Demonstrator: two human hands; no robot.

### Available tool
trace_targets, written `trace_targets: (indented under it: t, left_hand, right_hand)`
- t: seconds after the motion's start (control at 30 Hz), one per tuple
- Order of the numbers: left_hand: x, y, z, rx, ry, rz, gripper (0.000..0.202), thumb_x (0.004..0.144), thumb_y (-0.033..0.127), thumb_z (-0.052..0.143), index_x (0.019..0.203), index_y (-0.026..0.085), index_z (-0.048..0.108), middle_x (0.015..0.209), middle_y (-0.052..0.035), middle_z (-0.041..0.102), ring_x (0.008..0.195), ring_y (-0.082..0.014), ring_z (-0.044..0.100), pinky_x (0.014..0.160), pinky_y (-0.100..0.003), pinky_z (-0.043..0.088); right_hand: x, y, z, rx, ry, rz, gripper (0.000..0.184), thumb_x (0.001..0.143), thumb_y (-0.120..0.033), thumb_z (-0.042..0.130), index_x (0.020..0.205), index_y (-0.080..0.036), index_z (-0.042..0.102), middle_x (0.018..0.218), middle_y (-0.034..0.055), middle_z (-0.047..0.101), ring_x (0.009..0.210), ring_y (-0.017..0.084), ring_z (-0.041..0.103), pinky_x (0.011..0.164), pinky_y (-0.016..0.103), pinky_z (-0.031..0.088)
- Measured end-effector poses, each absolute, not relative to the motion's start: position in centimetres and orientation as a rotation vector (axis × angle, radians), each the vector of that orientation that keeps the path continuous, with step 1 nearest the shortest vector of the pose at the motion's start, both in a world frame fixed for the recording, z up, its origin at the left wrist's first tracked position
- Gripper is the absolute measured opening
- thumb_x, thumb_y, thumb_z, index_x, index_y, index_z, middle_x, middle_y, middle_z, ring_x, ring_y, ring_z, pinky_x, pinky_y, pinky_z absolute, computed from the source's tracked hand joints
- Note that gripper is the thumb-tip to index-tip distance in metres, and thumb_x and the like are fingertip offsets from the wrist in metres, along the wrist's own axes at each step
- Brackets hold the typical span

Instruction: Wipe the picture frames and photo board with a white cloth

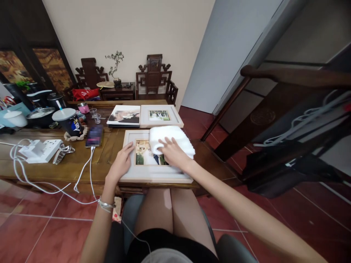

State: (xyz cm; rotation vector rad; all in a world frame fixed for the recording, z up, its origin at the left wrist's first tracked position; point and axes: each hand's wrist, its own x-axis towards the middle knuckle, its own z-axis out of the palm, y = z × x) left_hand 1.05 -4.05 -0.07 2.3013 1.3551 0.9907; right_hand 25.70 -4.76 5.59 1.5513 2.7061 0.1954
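A light wooden picture frame lies flat at the front edge of the table, with a photo set in a pale mount. My left hand grips the left side of this frame, its fingers bent over the border. On the upper right part of the frame sits a folded white towel. My right hand holds the towel from above and presses it onto the frame, fingers slightly spread. Towel and hand cover the right part of the photo.
Behind lie a second picture frame and a photo album. To the left are a charging phone, a lidded cup, a power strip and loose white cables. A wooden chair stands at the right.
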Motion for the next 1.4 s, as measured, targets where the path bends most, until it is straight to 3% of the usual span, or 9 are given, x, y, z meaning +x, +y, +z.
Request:
trace_targets:
  t: [0.17,0.3,0.53,0.77,0.97,1.1,1.17,1.27,1.4]
  left_hand:
    - [1.5,-4.2,0.4,2.351,1.400,0.905,0.055,0.081,0.002,0.034,0.131,0.011,0.056,0.147,-0.0133,0.047,0.141,-0.0226,0.037,0.118,-0.044,0.029]
    - [1.6,-4.4,0.9,2.353,1.434,0.859,0.047,0.087,0.010,0.037,0.130,0.007,0.057,0.145,-0.0171,0.048,0.140,-0.0247,0.038,0.118,-0.043,0.029]
    - [1.6,-4.6,1.1,2.290,1.450,0.824,0.049,0.094,0.035,0.043,0.135,0.010,0.052,0.151,-0.0168,0.040,0.142,-0.0269,0.034,0.118,-0.044,0.026]
    - [1.5,-4.5,0.8,2.357,1.470,0.768,0.051,0.096,0.031,0.037,0.139,0.005,0.047,0.150,-0.0192,0.040,0.143,-0.0248,0.033,0.119,-0.042,0.026]
    - [1.7,-4.5,0.6,2.322,1.504,0.751,0.048,0.096,0.030,0.035,0.137,0.008,0.049,0.148,-0.0171,0.044,0.143,-0.0248,0.032,0.117,-0.048,0.028]
    - [1.7,-4.5,0.5,2.315,1.508,0.778,0.047,0.097,0.029,0.034,0.135,0.007,0.050,0.148,-0.0179,0.044,0.143,-0.0241,0.033,0.118,-0.047,0.028]
    - [1.7,-4.5,0.5,2.314,1.509,0.771,0.047,0.097,0.028,0.033,0.136,0.008,0.049,0.149,-0.0174,0.043,0.143,-0.0239,0.033,0.118,-0.048,0.028]
    - [1.6,-4.6,0.4,2.318,1.499,0.747,0.047,0.097,0.027,0.032,0.138,0.010,0.047,0.150,-0.0168,0.041,0.144,-0.0241,0.031,0.117,-0.050,0.028]
    - [1.3,-4.5,0.3,2.330,1.467,0.751,0.046,0.098,0.030,0.033,0.138,0.012,0.047,0.151,-0.0159,0.040,0.144,-0.0251,0.031,0.117,-0.053,0.027]
  right_hand:
    - [26.7,-11.5,7.8,1.330,2.731,-0.130,0.052,0.071,0.006,0.044,0.114,-0.012,0.067,0.140,0.0198,0.051,0.132,0.035,0.042,0.102,0.049,0.038]
    - [28.5,-12.8,9.3,1.392,2.826,-0.243,0.060,0.066,0.012,0.040,0.115,-0.014,0.064,0.148,0.0156,0.044,0.133,0.028,0.044,0.098,0.037,0.045]
    - [27.8,-4.6,8.5,1.725,2.786,0.394,0.056,0.073,0.012,0.037,0.116,-0.009,0.065,0.157,0.0141,0.026,0.143,0.040,0.021,0.110,0.061,0.028]
    - [24.5,-2.9,5.1,1.519,2.709,0.219,0.055,0.078,0.006,0.042,0.124,-0.015,0.064,0.154,0.0106,0.036,0.141,0.045,0.023,0.109,0.068,0.020]
    - [25.5,-10.1,8.9,1.352,2.645,-0.272,0.063,0.070,0.009,0.042,0.124,-0.015,0.064,0.148,0.0141,0.044,0.136,0.041,0.035,0.104,0.062,0.034]
    - [25.4,-13.8,11.7,1.245,2.603,-0.541,0.052,0.072,0.007,0.041,0.113,-0.011,0.067,0.115,0.0190,0.067,0.123,0.036,0.051,0.098,0.052,0.044]
    - [24.9,-14.3,11.2,1.243,2.637,-0.589,0.052,0.074,0.005,0.041,0.116,-0.011,0.066,0.125,0.0187,0.062,0.130,0.038,0.044,0.102,0.055,0.040]
    - [23.9,-12.9,8.6,1.346,2.739,-0.484,0.057,0.075,0.003,0.043,0.127,-0.013,0.060,0.151,0.0160,0.039,0.142,0.042,0.023,0.108,0.062,0.028]
    - [23.0,-7.4,5.6,1.593,2.801,-0.122,0.058,0.075,0.001,0.047,0.130,-0.014,0.058,0.158,0.0140,0.025,0.143,0.044,0.017,0.107,0.069,0.022]
